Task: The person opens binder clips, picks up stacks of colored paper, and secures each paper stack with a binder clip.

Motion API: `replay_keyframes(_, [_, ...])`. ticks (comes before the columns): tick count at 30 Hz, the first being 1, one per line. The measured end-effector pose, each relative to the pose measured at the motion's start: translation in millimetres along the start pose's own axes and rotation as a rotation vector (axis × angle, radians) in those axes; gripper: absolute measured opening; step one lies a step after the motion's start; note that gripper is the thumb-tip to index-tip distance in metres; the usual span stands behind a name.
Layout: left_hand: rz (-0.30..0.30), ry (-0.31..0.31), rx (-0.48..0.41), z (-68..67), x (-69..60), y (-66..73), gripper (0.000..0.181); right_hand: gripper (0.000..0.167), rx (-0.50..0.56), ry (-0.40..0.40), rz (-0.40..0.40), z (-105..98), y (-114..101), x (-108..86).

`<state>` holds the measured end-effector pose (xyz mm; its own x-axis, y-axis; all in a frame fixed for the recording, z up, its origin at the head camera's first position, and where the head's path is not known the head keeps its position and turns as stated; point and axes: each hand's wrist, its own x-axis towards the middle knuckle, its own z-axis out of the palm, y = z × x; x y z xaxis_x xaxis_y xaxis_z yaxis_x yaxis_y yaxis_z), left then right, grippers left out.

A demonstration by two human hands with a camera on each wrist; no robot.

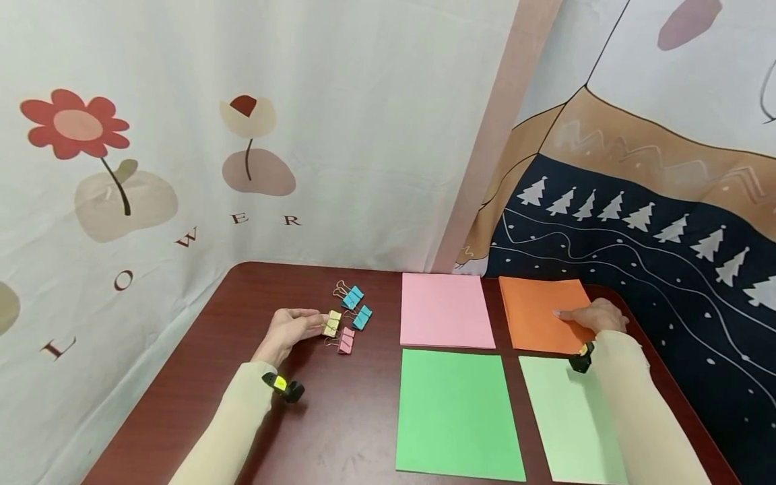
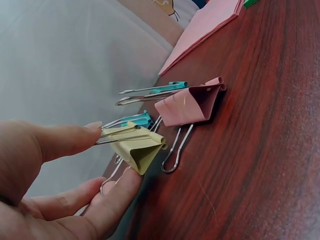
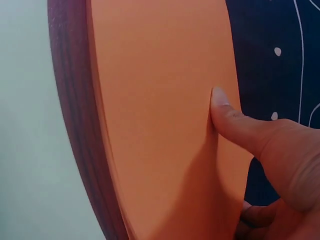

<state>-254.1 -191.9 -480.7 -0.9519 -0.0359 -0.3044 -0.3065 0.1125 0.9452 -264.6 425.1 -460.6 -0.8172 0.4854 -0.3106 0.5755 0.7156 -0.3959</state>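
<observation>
On the surface, left of pink paper, our left grip pinches a likely stiff yellow clip's handles; rightward, our right grip pinches likely bendy orange paper.

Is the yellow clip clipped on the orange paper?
It's off: the left hand pinches the yellow clip near the pink clip, apart from the orange paper.

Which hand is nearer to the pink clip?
Left. The left hand is close beside the pink clip, pinching the yellow clip; the right hand is far to its right, at the orange paper.
</observation>
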Motion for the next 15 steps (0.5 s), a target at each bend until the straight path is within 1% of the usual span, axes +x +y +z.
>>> replay_keyframes(2, [0.010, 0.002, -0.003, -0.2, 0.4, -1.7, 0.055, 0.095, 0.016, 0.003, -0.008, 0.2, 2.1, -0.6])
replay_keyframes(4, [0.012, 0.017, -0.013, -0.5, 0.5, -3.0, 0.054, 0.095, 0.013, 0.003, -0.014, 0.3, 2.4, -1.3])
replay_keyframes(6, [0.014, 0.027, -0.013, -1.4, 0.6, -4.1, 0.054, 0.095, -0.021, 0.006, -0.030, 0.6, 0.9, -2.0])
replay_keyframes(9, [0.012, 0.040, -0.025, -2.2, 1.1, -5.2, 0.052, 0.092, -0.056, 0.024, -0.031, 0.9, -4.1, -3.0])
replay_keyframes(11, [0.016, 0.033, -0.030, -1.9, 1.0, -5.6, 0.053, 0.091, -0.076, 0.034, -0.035, 0.7, -7.0, -3.7])
replay_keyframes(15, [0.014, 0.027, -0.047, 0.4, 0.0, -5.7, 0.054, 0.093, -0.057, 0.016, -0.029, -0.5, -7.3, -4.4])
